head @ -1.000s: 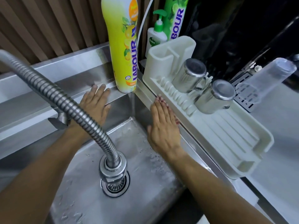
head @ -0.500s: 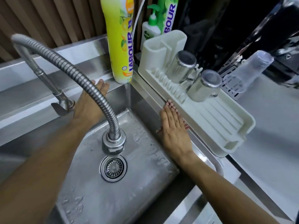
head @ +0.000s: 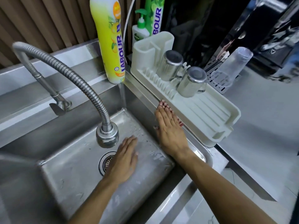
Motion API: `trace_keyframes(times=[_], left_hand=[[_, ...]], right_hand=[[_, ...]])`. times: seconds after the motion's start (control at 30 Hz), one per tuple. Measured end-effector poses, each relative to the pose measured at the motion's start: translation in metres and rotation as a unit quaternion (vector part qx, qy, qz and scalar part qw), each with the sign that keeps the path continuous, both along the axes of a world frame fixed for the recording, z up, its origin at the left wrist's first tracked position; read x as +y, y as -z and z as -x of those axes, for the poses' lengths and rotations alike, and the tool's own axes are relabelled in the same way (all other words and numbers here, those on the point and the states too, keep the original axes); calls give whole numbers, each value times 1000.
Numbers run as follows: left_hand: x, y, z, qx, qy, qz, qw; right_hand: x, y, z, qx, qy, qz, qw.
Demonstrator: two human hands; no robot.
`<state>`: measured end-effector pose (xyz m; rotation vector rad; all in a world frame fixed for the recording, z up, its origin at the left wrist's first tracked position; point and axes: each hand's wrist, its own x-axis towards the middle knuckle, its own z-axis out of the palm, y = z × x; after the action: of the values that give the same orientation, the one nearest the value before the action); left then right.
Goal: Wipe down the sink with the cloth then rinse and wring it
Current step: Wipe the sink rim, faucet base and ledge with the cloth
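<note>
In the head view, the steel sink (head: pixel 68 168) fills the lower left and centre of the frame, its floor dotted with water drops. The left hand (head: pixel 123 160) lies in the lower centre, flat and palm down on the sink floor, fingers stretched out and together, partly covering the drain (head: pixel 105 162); it grips nothing that shows. The right hand (head: pixel 169 128) is right of centre, also flat with fingers extended, pressed along the sink's right wall and rim, fingertips just beside the cream drying rack (head: pixel 210 117); it too has hold of nothing. No cloth can be made out under either palm. The flexible faucet (head: pixel 77 81) arcs from the left, its head hanging just above the left hand. A yellow dish-soap bottle (head: pixel 111 39) stands at the top centre, and two upturned steel mugs (head: pixel 181 73) sit on the rack.
</note>
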<state>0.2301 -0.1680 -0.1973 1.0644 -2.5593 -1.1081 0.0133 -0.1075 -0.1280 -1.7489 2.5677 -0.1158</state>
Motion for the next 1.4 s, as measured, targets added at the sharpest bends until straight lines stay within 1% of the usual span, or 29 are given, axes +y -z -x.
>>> trace_keyframes(times=[0.03, 0.07, 0.13, 0.17, 0.2, 0.27, 0.37, 0.47, 0.53, 0.6, 0.67, 0.7, 0.77, 0.87, 0.9, 0.97, 1.03, 1.07, 1.1, 1.2, 1.27, 1.33, 1.4], left_hand=[[11, -10, 16, 42, 26, 8, 999], [16, -34, 39, 79, 15, 21, 997], [-5, -54, 81, 109, -49, 25, 993], [-19, -63, 103, 98, -66, 34, 992], [-34, -70, 121, 64, -59, 35, 996], [-52, -69, 146, -6, -20, 64, 998], [-50, -59, 152, -65, 14, 125, 990], [-36, -64, 154, -118, 13, 148, 982], [-26, -68, 155, -139, 17, 151, 979], [-12, -71, 154, -145, 32, 146, 978], [1, -69, 150, -144, 41, 142, 978], [4, -69, 149, -144, 39, 140, 979], [4, -71, 149, -138, 37, 136, 980], [2, -72, 146, -142, 47, 140, 979], [0, -73, 145, -150, 51, 141, 977], [-3, -73, 144, -164, 61, 140, 975], [-4, -74, 144, -162, 60, 135, 976], [-4, -74, 145, -160, 58, 134, 976], [-3, -74, 146, -160, 57, 137, 976], [-1, -70, 149, -161, 52, 153, 974], [-2, -66, 148, -152, 61, 175, 971], [-4, -63, 146, -120, 88, 211, 966], [-6, -63, 145, -101, 124, 229, 960]], right_hand=[[0, -1, -1, -1, 1, 3, 1000], [-1, -1, -1, -5, 2, 7, 1000], [-1, 0, -1, -4, 1, 16, 1000], [2, 2, -1, -2, 2, 20, 1000], [5, 3, -1, 0, 6, 25, 1000], [22, 2, -4, -13, 28, 37, 999], [70, -3, -13, -37, 78, 45, 995], [113, -11, -21, -69, 127, 32, 989], [122, -19, -24, -101, 133, 14, 986], [118, -37, -22, -162, 147, 11, 976], [114, -67, -18, -228, 174, 51, 957], [114, -81, -15, -236, 159, 74, 956], [114, -111, -10, -225, 113, 115, 961], [115, -121, -1, -124, 0, 183, 975], [116, -116, 5, -92, -31, 185, 978], [125, -95, 13, -43, -65, 135, 988], [140, -67, 12, -42, -71, 39, 996], [146, -55, 10, -46, -64, 4, 997], [148, -44, 8, -44, -54, -11, 998], [127, -32, 13, -36, -70, 1, 997], [114, -29, 20, -28, -98, -18, 995], [123, -25, 26, -54, -91, -22, 994], [154, -28, 19, -87, -62, -15, 994]])
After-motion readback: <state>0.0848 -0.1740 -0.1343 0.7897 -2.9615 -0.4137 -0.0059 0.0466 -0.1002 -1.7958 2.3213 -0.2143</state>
